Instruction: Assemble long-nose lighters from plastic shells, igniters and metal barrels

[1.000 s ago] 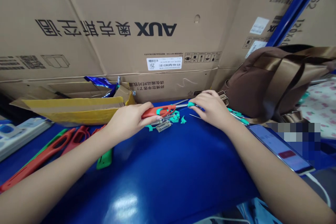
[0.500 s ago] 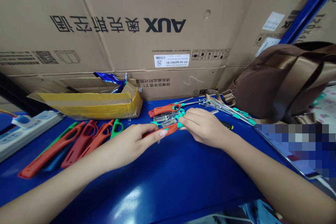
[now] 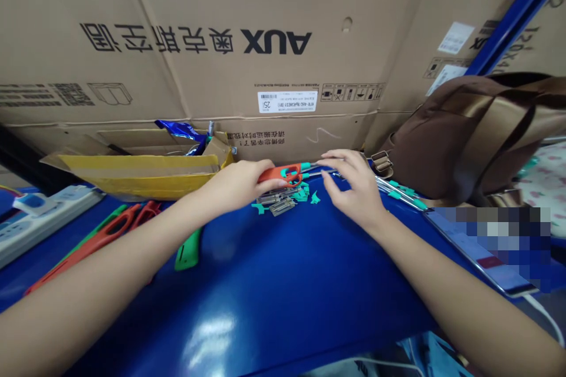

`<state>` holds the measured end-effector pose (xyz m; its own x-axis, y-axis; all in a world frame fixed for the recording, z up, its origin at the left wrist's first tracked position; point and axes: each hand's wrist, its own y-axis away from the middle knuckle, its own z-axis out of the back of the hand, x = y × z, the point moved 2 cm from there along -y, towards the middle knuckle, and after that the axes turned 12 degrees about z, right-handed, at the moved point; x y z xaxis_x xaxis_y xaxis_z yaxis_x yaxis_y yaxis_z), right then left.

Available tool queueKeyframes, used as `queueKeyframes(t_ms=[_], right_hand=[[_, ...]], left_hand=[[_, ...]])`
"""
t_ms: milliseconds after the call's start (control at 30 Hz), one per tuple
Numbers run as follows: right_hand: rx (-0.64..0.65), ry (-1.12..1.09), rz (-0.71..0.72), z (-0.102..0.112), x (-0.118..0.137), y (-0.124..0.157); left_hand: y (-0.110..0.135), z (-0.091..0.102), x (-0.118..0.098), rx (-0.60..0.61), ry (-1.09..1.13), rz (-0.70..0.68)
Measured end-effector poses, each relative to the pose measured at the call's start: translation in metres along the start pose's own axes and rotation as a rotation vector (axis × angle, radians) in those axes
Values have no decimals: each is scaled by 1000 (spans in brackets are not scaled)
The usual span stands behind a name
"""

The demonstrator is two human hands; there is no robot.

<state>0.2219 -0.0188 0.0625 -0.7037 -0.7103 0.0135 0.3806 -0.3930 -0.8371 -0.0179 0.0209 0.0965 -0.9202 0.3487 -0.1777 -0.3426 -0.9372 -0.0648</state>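
Observation:
My left hand point(image 3: 241, 184) is closed around the body of an orange stick lighter point(image 3: 286, 174), whose teal collar and thin metal tube point to the right. A second metal tube shows just below; whether it belongs to another lighter under my hand is hard to tell. My right hand point(image 3: 356, 188) is at the tube ends with its fingers spread, thumb and forefinger apart. Below the lighter lie clear plastic fuel tanks point(image 3: 282, 206) and small teal trigger pieces point(image 3: 301, 193). Metal tubes with teal collars point(image 3: 398, 193) lie to the right, partly behind my right hand.
At left lie orange lighter shells point(image 3: 95, 241) and green ones point(image 3: 188, 250), partly hidden by my left arm. Behind them stand a yellow-taped carton point(image 3: 141, 174) and a white power strip point(image 3: 48, 218). A brown bag point(image 3: 442, 135) and a phone point(image 3: 477, 253) sit at right.
My left hand has moved forward and slightly right with an orange lighter, above the clear tanks. My right hand has let go of the lighter's front end and spread its fingers.

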Motion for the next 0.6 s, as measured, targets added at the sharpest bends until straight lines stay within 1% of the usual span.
queueKeyframes(t_ms=[33, 67, 133, 233, 300, 400, 500, 600], right_hand=[[-38, 11, -71, 1, -6, 1], [-48, 21, -118, 1, -11, 2], [-31, 38, -163, 0, -21, 5], [-23, 52, -203, -5, -32, 9], [-36, 48, -222, -8, -35, 11], [-46, 36, -236, -8, -34, 10], [-43, 25, -229, -7, -30, 9], [-38, 15, -213, -8, -29, 9]], left_hand=[[-14, 0, 2, 5, -12, 9], [-27, -1, 4, 16, -24, 16], [-49, -7, 10, 52, -29, 29], [-71, -20, 20, 137, -23, 38], [-80, -29, 25, 179, -21, 40], [-90, -39, 32, 176, -23, 49], [-95, -44, 34, 131, -28, 42], [-92, -45, 30, 49, -30, 3]])
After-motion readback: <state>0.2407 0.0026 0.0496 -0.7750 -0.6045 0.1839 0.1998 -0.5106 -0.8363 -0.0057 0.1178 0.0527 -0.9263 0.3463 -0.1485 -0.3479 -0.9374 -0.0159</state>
